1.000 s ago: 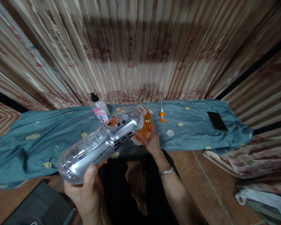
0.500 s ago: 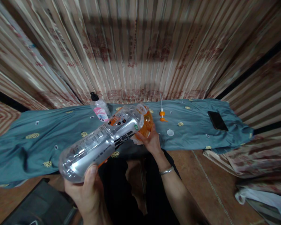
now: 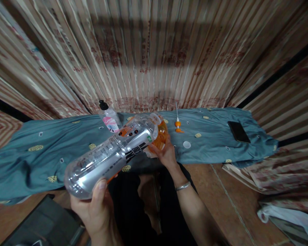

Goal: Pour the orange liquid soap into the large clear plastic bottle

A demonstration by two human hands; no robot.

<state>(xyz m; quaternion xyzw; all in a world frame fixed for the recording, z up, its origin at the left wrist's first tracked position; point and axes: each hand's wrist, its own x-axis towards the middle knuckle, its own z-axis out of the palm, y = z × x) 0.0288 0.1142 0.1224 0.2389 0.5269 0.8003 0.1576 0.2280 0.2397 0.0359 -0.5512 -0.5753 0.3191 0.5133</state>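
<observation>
My left hand (image 3: 97, 205) is closed around the bottom end of a large clear plastic bottle (image 3: 113, 157) with a silver and orange label. The bottle lies tilted, its open neck up and to the right. Behind that neck, my right hand (image 3: 166, 152) grips an amber-orange bottle (image 3: 161, 138), which the clear bottle partly hides. Whether the two mouths touch, I cannot tell. Right of the hands, an orange pump top (image 3: 178, 125) with a pale tube lies on the cloth, and near it a small round white cap (image 3: 187, 145).
A clear bottle with a black cap and pink label (image 3: 110, 119) stands at the back left. A black phone (image 3: 238, 132) lies on the right of the teal cloth (image 3: 210, 150). Curtains (image 3: 154, 61) hang behind. A dark box (image 3: 46, 222) is at the lower left.
</observation>
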